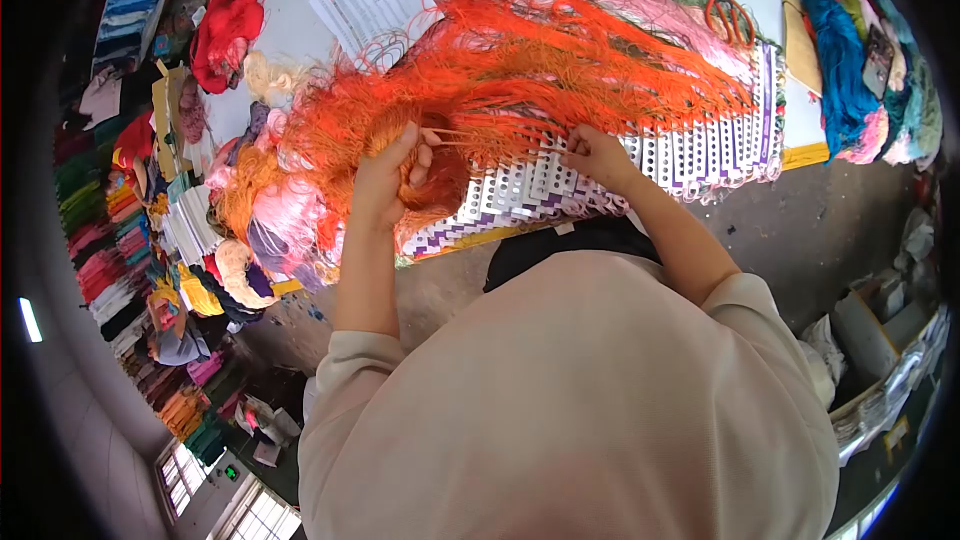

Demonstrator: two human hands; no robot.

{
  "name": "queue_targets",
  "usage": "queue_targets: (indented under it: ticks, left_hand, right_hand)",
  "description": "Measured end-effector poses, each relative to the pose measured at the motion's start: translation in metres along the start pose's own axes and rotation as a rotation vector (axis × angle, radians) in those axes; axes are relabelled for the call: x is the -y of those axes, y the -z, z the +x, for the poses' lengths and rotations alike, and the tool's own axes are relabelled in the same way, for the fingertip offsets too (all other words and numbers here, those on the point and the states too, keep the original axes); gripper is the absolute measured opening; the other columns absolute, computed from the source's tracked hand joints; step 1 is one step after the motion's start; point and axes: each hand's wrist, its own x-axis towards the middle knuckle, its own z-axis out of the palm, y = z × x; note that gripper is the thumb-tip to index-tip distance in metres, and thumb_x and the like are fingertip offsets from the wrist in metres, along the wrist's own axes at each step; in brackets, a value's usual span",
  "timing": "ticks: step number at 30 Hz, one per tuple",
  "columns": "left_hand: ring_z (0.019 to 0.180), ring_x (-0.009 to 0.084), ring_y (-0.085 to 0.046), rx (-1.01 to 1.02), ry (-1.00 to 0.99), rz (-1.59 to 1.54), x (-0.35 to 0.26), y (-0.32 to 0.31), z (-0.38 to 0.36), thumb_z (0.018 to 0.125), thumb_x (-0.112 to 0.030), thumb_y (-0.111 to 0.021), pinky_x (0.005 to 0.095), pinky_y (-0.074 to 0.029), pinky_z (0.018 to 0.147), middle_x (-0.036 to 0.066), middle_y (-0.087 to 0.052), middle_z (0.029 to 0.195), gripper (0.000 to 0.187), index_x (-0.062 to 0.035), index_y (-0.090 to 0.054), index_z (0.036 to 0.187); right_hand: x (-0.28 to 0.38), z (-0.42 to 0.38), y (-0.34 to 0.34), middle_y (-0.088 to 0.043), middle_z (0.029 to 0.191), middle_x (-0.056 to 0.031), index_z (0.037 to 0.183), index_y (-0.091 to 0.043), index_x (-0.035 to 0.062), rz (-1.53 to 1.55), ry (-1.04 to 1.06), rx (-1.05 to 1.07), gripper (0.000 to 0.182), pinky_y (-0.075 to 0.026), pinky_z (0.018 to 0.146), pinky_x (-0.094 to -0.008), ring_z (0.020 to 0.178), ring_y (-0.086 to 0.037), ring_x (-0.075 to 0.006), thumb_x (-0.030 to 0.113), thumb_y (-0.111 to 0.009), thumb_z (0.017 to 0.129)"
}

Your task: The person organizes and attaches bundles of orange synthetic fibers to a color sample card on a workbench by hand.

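The left hand point(392, 172) grips a coiled rust-orange thread bundle point(438, 178) while the right hand point(599, 158) pinches thin orange strands point(510, 142) beside white hole-punched cards point(545, 180).

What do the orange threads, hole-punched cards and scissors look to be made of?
Orange threads: dyed fibre, slight sheen, fine loose strands; cotton or synthetic unclear.
Hole-punched cards: likely paperboard or thin plastic, smooth white, from their flat strips.
Scissors: probably metal, judging by the slender handle loops; their orange finish may be coating.
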Motion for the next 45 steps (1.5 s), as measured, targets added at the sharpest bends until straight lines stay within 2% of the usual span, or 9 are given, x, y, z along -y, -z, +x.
queue_targets:
  ticks: [4,12,19,21,27,32,35,37,45]
  left_hand:
    - [0.049,0.008,-0.041,0.089,-0.019,-0.36,0.028,0.0,0.014,0.096,-0.027,-0.057,0.0223,-0.03,0.046,-0.001,-0.05,0.063,0.024,-0.004,-0.061,0.089]
    - [0.051,0.0075,-0.041,0.179,-0.024,-0.394,0.038,0.012,0.007,0.095,-0.027,-0.058,0.0219,-0.031,0.047,-0.002,-0.049,0.062,0.024,-0.0037,-0.06,0.088]
    - [0.053,0.0079,-0.044,0.104,-0.059,-0.21,0.041,0.014,-0.009,0.09,-0.026,-0.065,0.0219,-0.031,0.047,-0.001,-0.052,0.064,0.024,-0.0054,-0.063,0.079]
    - [0.048,0.0073,-0.043,0.175,-0.044,-0.188,0.04,0.017,-0.017,0.093,-0.024,-0.06,0.0219,-0.031,0.044,-0.002,-0.05,0.062,0.022,-0.0047,-0.061,0.082]
    - [0.049,0.0071,-0.042,0.25,-0.01,-0.287,0.051,0.029,-0.017,0.094,-0.027,-0.059,0.0223,-0.031,0.045,-0.002,-0.049,0.062,0.023,-0.0046,-0.06,0.087]
    - [0.05,0.0068,-0.041,0.286,-0.041,-0.193,0.048,0.024,-0.014,0.093,-0.024,-0.061,0.0214,-0.031,0.047,-0.002,-0.049,0.061,0.021,-0.0035,-0.063,0.087]
    - [0.05,0.0061,-0.04,0.444,0.02,-0.116,0.045,0.02,-0.016,0.094,-0.023,-0.059,0.0212,-0.031,0.047,-0.002,-0.049,0.062,0.022,-0.0023,-0.064,0.093]
    - [0.05,0.0049,-0.038,0.481,0.112,0.004,0.042,0.012,-0.023,0.096,-0.024,-0.056,0.0213,-0.03,0.047,-0.002,-0.048,0.064,0.026,-0.0012,-0.059,0.108]
    - [0.046,0.0066,-0.038,0.383,-0.075,-0.274,0.044,0.008,-0.023,0.093,-0.022,-0.061,0.0215,-0.029,0.044,0.0,-0.052,0.066,0.017,-0.0052,-0.061,0.097]
  right_hand:
    - [0.0,0.0,-0.002,-0.06,0.071,-0.0052,0.09,-0.059,0.0068,-0.026,0.01,-0.025,0.029,-0.048,0.062,-0.0323,0.066,-0.059,-0.0175,0.025,-0.076,0.076]
    - [0.011,0.003,-0.012,-0.063,0.077,-0.0073,0.09,-0.059,0.0076,-0.24,-0.058,-0.103,0.033,-0.049,0.066,-0.0346,0.072,-0.062,-0.0215,0.028,-0.078,0.073]
    - [0.014,-0.005,-0.022,-0.055,0.066,-0.0019,0.084,-0.055,0.0086,-0.187,-0.073,-0.191,0.027,-0.044,0.056,-0.0316,0.06,-0.054,-0.014,0.023,-0.077,0.077]
    - [0.004,-0.001,-0.023,-0.062,0.077,-0.007,0.09,-0.057,0.0058,-0.241,0.007,-0.207,0.035,-0.049,0.062,-0.0344,0.067,-0.061,-0.0206,0.029,-0.078,0.076]
    - [0.007,-0.01,-0.029,-0.057,0.067,-0.0049,0.083,-0.055,0.0065,-0.238,-0.016,-0.288,0.038,-0.044,0.058,-0.0333,0.061,-0.055,-0.0177,0.033,-0.08,0.074]
    - [0.013,-0.01,-0.033,-0.064,0.076,-0.0082,0.084,-0.057,0.0084,-0.391,-0.072,-0.33,0.038,-0.047,0.065,-0.0403,0.074,-0.063,-0.0269,0.038,-0.078,0.074]
    - [0.012,-0.011,-0.037,-0.061,0.071,-0.0086,0.08,-0.054,0.0083,-0.434,-0.044,-0.383,0.035,-0.045,0.06,-0.0399,0.068,-0.061,-0.0266,0.032,-0.078,0.073]
    - [0.013,-0.013,-0.038,-0.062,0.072,-0.01,0.08,-0.054,0.0086,-0.461,-0.028,-0.401,0.035,-0.045,0.061,-0.0416,0.071,-0.062,-0.0291,0.035,-0.077,0.073]
    - [0.013,-0.011,-0.035,-0.067,0.084,-0.0106,0.096,-0.058,0.0104,-0.555,-0.123,-0.345,0.041,-0.05,0.07,-0.0438,0.083,-0.066,-0.0312,0.043,-0.073,0.076]
